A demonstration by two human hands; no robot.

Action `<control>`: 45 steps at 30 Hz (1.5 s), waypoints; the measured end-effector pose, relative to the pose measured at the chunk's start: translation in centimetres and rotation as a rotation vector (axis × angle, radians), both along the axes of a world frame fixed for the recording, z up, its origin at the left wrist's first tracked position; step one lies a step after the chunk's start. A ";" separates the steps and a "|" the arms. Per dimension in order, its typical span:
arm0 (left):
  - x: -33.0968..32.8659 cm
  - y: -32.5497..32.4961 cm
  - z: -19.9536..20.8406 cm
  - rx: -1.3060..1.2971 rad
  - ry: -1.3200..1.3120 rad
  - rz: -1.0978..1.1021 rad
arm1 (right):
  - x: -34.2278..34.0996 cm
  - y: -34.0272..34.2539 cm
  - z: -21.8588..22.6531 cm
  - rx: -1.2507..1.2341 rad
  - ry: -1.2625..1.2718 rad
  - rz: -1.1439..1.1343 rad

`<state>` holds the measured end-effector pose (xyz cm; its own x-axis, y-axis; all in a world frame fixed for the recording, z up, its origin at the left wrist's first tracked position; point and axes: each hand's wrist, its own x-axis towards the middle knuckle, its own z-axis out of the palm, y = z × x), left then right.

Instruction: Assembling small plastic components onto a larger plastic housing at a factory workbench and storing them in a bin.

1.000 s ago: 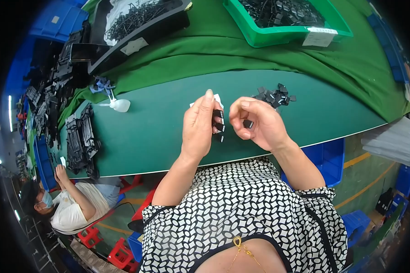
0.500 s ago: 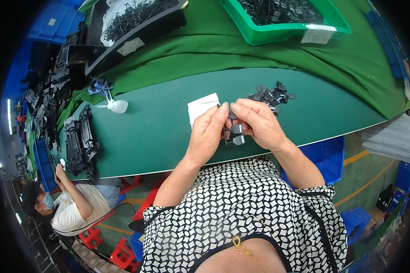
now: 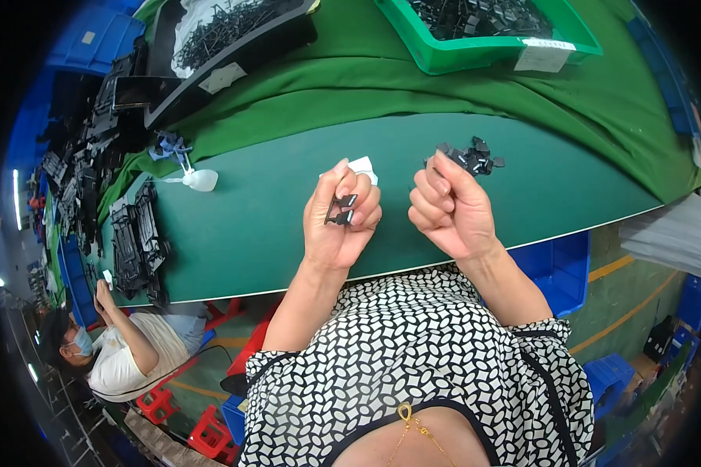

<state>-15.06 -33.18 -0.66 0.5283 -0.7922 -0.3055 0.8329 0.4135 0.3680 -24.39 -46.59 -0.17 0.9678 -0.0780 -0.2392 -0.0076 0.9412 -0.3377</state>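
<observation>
My left hand [image 3: 339, 214] is closed around a small black plastic part [image 3: 343, 208], a thin bar with two square tabs that carry pale marks. Its fingers hide the rest of the part. A hand's width to the right, my right hand [image 3: 456, 206] is raised with the fingers curled and the thumb against them. Whether something small is between those fingers I cannot make out. Just beyond my right hand lies a pile of small black square caps [image 3: 475, 157]. A white paper [image 3: 364, 167] lies on the table, partly hidden behind my left hand.
Black frame-like parts [image 3: 139, 245] lie at the table's left, near a white bottle [image 3: 201, 180]. Far back stand a black bin [image 3: 234, 66] of thin dark pieces and a green bin [image 3: 444, 58] of black caps. A co-worker [image 3: 132, 342] sits at lower left.
My hands have moved apart from each other. The black part has gone with my left hand to the left, while my right hand has drawn slightly right, its fingers now curled.
</observation>
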 end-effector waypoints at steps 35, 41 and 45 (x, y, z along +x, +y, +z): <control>0.0 0.0 1.6 0.508 -0.679 -0.037 | 0.2 0.2 0.3 -0.328 0.115 0.228; -0.4 -0.1 1.2 0.574 -0.660 -0.173 | 0.1 0.4 -0.4 -0.578 0.071 0.186; -0.9 0.3 0.4 0.422 -0.459 -0.332 | 0.3 0.6 0.3 -0.752 0.083 0.124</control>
<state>-15.99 -32.93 -0.26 0.4286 -0.7968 -0.4260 0.6124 -0.0905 0.7854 -24.11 -45.95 0.12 0.9613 -0.1407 -0.2370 -0.1514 0.4490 -0.8806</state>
